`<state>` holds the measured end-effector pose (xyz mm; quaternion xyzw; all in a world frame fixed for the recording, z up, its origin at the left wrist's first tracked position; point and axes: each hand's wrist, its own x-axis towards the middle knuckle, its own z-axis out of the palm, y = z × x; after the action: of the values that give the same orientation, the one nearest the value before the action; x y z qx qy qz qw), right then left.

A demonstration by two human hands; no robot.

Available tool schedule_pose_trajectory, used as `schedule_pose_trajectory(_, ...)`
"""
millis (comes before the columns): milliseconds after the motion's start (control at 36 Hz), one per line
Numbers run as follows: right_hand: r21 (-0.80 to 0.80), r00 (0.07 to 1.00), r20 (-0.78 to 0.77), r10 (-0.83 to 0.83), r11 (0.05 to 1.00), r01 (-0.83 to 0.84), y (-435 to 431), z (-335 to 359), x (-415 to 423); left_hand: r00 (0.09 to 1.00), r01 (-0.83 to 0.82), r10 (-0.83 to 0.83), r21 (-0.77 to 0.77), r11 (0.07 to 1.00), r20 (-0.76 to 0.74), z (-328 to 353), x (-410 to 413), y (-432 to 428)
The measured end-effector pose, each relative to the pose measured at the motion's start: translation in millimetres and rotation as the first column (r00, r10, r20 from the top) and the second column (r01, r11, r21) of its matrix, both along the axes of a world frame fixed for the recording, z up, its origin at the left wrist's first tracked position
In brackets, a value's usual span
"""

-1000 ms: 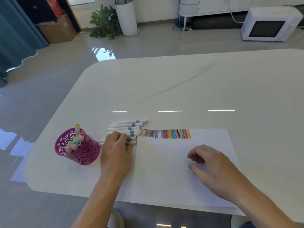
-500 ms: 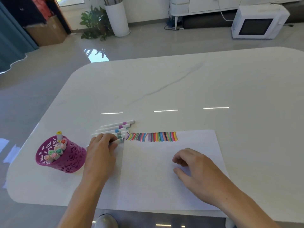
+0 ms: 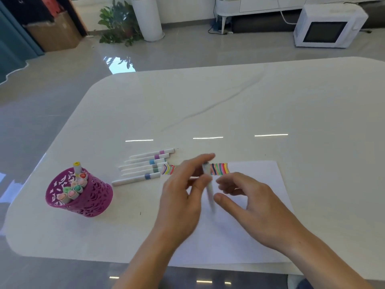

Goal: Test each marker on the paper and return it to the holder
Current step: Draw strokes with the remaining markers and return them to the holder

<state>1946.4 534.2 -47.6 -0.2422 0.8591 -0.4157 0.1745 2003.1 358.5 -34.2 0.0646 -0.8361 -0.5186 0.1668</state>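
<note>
**Head view: we are holding one marker over the paper**

We are pinching a white marker [image 3: 209, 188] in our left hand [image 3: 183, 197], its barrel blurred and pointing toward us above the paper [image 3: 260, 215]. Our right hand [image 3: 252, 203] is hovering just beside it, fingers curled loosely and gripping nothing. Colored test strokes [image 3: 220, 169] are lining the paper's far edge. Six white markers [image 3: 145, 165] with colored bands are lying side by side on the table [image 3: 270, 105]. The magenta holder [image 3: 91, 201] is standing to the left, holding capped markers.
</note>
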Motion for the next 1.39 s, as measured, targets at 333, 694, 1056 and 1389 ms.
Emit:
schedule_pose_trajectory(333, 0.106, 0.982, -0.159, 0.104, 0.99, -0.088, -4.1, 4.5, -1.0, 0.989, 0.066, -0.03, -0.253, 0.965, 0.143, -5.5, 10.1, -7.6)
schedule_pose_trajectory(694, 0.417, 0.924, -0.266, 0.276, 0.897, -0.148, -1.0, 6.3, 9.7, 0.952, 0.292, -0.197, -0.509, 0.81, 0.232, -6.7, 19.7, -11.1)
schedule_pose_trajectory(1056, 0.361, 0.917, -0.293, 0.269, 0.92, -0.155, 6.7, 8.0, 8.6, 0.962, 0.27, -0.201, -0.516, 0.813, 0.187, 4.1, 24.6, -4.1)
schedule_pose_trajectory(1389, 0.373, 0.948, -0.258, 0.186, 0.925, -0.08, 7.6, 9.2, 5.0, 0.98, 0.198, -0.158, -0.525, 0.828, 0.121, -3.0, 22.1, -7.3)
